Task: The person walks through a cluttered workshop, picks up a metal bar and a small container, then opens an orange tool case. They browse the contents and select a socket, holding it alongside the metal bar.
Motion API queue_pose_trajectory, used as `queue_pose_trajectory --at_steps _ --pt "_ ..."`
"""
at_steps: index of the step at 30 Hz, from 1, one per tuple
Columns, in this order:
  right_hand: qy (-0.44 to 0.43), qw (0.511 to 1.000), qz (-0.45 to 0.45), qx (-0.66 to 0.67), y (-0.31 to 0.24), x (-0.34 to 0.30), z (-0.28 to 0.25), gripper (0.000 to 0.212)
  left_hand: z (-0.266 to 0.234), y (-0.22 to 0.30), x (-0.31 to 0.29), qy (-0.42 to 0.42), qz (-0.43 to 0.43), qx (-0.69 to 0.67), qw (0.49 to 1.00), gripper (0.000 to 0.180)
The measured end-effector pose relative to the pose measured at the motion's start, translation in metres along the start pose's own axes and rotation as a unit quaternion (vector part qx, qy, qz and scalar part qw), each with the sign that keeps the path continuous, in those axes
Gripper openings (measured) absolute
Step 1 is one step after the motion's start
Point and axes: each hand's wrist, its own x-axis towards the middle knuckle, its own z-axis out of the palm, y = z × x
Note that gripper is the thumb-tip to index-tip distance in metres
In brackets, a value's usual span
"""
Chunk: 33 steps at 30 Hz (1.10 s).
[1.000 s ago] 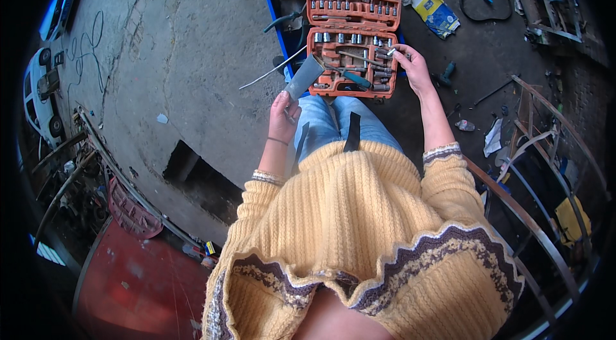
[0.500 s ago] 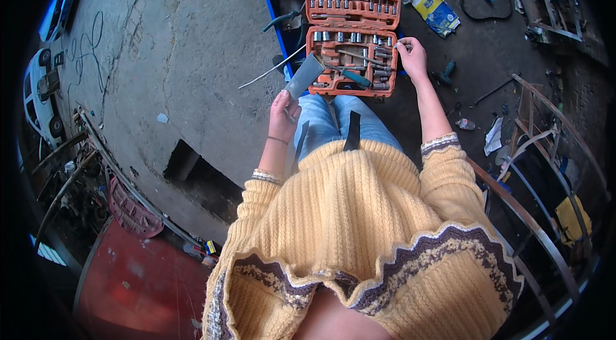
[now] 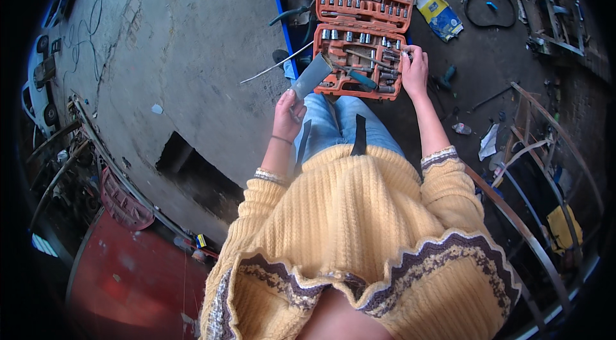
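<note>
My left hand is closed around the lower end of a flat grey-blue strip, which tilts up to the right. The strip's top end overlaps the left side of an orange socket set case. The case lies open, with rows of silver sockets in its lid and more sockets in the lower half. A teal-handled screwdriver lies across the lower half. At that half's right edge is my right hand, its fingers pinched together; whatever they hold is too small to make out.
Under the case stands a blue tray with pliers and other tools. A thin pale rod sticks out leftward. To the right are a blue-yellow bag, a black belt loop and metal frames. A dark floor pit opens at left.
My right hand has shifted slightly down and its fingers have turned inward at the case's edge. My left hand still holds the strip. The whole view has swung a little.
</note>
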Motion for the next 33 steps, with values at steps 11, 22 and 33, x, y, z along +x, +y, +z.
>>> queue_pose_trajectory --at_steps 11,22,33 --pt "-0.019 0.983 -0.030 -0.178 -0.020 -0.008 0.005 0.022 -0.007 0.000 0.004 0.001 -0.001 -0.022 1.000 0.022" --pt "0.006 0.994 -0.001 -0.112 -0.020 -0.009 0.011 0.021 -0.011 0.006 0.005 -0.015 -0.005 -0.021 1.000 0.022" --pt "0.035 0.999 0.023 -0.018 -0.021 -0.004 0.013 0.015 -0.016 0.008 0.003 -0.008 -0.003 -0.022 1.000 0.024"
